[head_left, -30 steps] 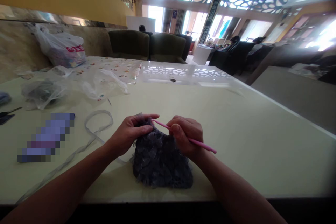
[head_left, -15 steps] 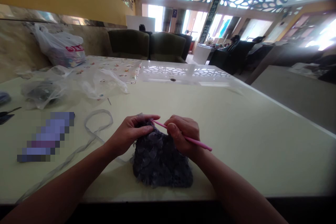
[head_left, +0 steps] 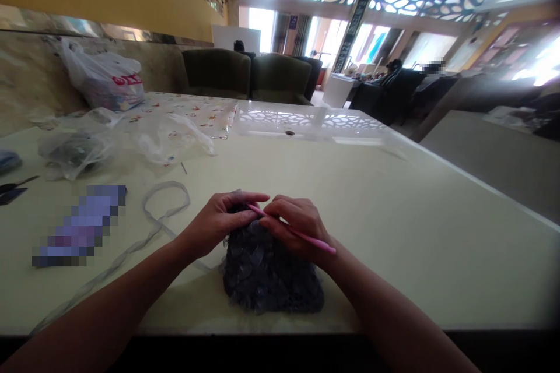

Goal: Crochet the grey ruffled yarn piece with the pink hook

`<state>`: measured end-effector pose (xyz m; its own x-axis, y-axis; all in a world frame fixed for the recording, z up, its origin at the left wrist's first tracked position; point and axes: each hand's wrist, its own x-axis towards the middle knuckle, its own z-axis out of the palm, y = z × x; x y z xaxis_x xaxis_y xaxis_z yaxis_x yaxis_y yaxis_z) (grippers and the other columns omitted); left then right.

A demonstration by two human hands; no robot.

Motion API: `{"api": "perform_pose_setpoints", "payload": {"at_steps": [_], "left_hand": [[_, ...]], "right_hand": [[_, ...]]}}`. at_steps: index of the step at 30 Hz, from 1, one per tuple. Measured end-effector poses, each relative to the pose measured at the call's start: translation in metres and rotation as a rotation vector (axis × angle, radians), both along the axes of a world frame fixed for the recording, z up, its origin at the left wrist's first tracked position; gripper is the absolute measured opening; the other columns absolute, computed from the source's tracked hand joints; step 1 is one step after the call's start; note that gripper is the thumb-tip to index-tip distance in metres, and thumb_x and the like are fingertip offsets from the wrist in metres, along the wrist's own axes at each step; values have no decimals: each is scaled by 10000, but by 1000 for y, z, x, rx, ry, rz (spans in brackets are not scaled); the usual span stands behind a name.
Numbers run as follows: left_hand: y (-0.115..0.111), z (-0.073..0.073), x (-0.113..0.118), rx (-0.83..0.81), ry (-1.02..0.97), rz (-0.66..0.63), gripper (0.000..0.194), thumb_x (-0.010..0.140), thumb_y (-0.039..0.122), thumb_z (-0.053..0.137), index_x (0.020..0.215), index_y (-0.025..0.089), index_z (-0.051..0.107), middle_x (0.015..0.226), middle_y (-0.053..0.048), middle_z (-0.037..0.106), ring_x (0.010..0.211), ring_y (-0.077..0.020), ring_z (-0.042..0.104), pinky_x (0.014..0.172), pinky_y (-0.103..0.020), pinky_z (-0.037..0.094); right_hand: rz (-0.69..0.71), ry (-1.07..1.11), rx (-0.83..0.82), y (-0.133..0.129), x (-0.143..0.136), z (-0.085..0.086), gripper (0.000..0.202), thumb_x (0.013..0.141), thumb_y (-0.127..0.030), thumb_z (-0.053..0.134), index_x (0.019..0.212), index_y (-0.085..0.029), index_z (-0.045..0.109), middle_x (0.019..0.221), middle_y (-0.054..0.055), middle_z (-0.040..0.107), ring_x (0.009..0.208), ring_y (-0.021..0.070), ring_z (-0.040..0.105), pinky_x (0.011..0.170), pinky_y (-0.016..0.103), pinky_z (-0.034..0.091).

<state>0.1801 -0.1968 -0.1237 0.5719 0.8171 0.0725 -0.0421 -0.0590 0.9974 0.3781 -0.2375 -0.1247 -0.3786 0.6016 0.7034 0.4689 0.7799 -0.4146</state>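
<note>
A dark grey crocheted piece with a ruffled, petal-like surface rests on the pale table near its front edge. My left hand pinches its top left edge between thumb and fingers. In my right hand is a pink crochet hook, its tip at the top edge of the piece beside my left thumb. My right fingers are closed around the hook and close to my left fingers. A grey ribbon-like yarn loops over the table to the left of the piece.
A blurred-out purple object and a dark tool lie at the left. Behind them are clear plastic bags, a filled white bag and a patterned cloth. Green armchairs stand beyond the table; people sit farther back.
My right hand has moved left toward my left hand, bringing the pink hook with it. The hook now reaches farther into the top edge. The view has shifted slightly.
</note>
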Motion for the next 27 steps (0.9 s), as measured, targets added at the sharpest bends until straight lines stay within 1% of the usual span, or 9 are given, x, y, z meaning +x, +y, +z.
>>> {"api": "perform_pose_setpoints", "payload": {"at_steps": [3, 5, 8, 13, 18, 21, 23, 25, 27], "left_hand": [[-1, 3, 0, 16, 28, -4, 387, 793, 303, 754, 1176, 258, 724, 947, -30, 742, 887, -172, 647, 849, -291, 487], [-2, 4, 0, 45, 29, 2, 454, 793, 293, 757, 1240, 268, 685, 947, -21, 734, 866, -162, 647, 833, -281, 492], [-2, 4, -1, 57, 1, -11, 566, 801, 268, 753, 1345, 286, 598, 999, -14, 746, 932, -166, 653, 901, -287, 481], [-1, 2, -2, 51, -30, -25, 599, 809, 250, 745, 1376, 308, 562, 1073, -4, 748, 1018, -170, 645, 964, -288, 459], [0, 1, -1, 19, -65, -62, 624, 806, 227, 741, 1392, 307, 543, 1091, -11, 744, 1041, -181, 641, 962, -298, 464], [1, 1, -1, 12, -58, -41, 620, 800, 235, 749, 1383, 313, 553, 991, 3, 740, 960, -165, 649, 916, -293, 477], [2, 0, -1, 11, -50, 0, 605, 788, 245, 764, 1357, 334, 576, 961, 17, 725, 928, -154, 645, 902, -290, 476], [3, -1, -1, 5, -59, 45, 462, 768, 254, 785, 1214, 323, 686, 1134, 4, 698, 996, -166, 635, 916, -288, 467], [3, -2, 0, -19, -82, 86, 240, 751, 259, 798, 989, 261, 763, 1354, -4, 597, 1082, -190, 613, 930, -285, 459]], "right_hand": [[2, 55, -36, -1, 0, 1, 209, 965, -249, 515, 786, -167, 584, 672, -11, 561, 558, 86, 474, 559, 223, 368], [6, 40, -29, -1, 0, 1, 161, 964, -251, 507, 894, -155, 616, 749, 19, 615, 611, 104, 531, 590, 232, 408], [-9, -75, 14, 1, -2, -2, 253, 981, -295, 485, 1124, -127, 607, 838, 59, 648, 678, 141, 579, 621, 261, 454], [-7, -159, -6, 4, -4, -5, 352, 1003, -332, 443, 1280, -130, 523, 962, 98, 664, 773, 181, 618, 665, 306, 520], [62, -173, -92, 4, -3, -3, 362, 987, -253, 426, 1333, -155, 471, 1114, 113, 673, 947, 212, 674, 800, 350, 580], [36, -195, -75, 3, -3, -3, 334, 992, -230, 412, 1315, -174, 477, 1138, 101, 686, 985, 214, 689, 842, 334, 583], [7, -215, -13, 3, -3, -5, 325, 1007, -236, 401, 1324, -183, 452, 1125, 94, 694, 970, 206, 698, 819, 323, 590], [-29, -231, 71, 4, -3, -7, 315, 1014, -232, 402, 1322, -171, 430, 1077, 93, 705, 907, 201, 708, 755, 321, 598], [-72, -241, 147, 4, -4, -8, 294, 1011, -220, 418, 1298, -156, 434, 1014, 92, 713, 829, 196, 710, 695, 315, 595]]}}
